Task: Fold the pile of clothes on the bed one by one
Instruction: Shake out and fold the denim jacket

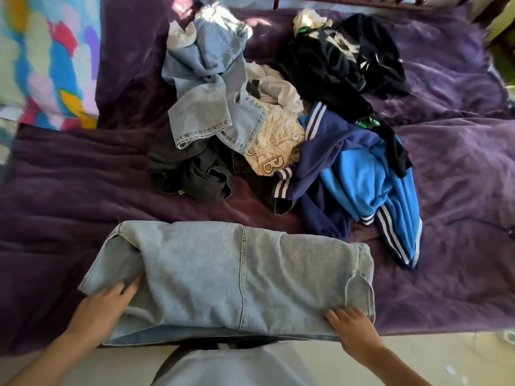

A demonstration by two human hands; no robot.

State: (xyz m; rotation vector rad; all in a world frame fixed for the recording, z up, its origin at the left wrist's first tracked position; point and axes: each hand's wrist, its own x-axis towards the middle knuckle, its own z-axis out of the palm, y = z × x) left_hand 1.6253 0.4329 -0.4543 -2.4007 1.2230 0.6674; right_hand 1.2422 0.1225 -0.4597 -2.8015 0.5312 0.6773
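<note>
Garment: folded light-denim jeans point(237, 277) lie at the near edge of the bed point(55, 218).
Hands: left hand point(108, 302) and right hand point(351, 327) press its ends with straight fingers, gripping nothing.
Risk: the fold may spring open or slide off the bed.
Cause: stiff denim, edge close, unfolded pile point(250, 121) crowding behind.

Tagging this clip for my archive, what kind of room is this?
Most likely a home bedroom: a purple-blanketed bed, its wooden frame at the far edge, and a pile of unfolded clothes lying on it.
</note>
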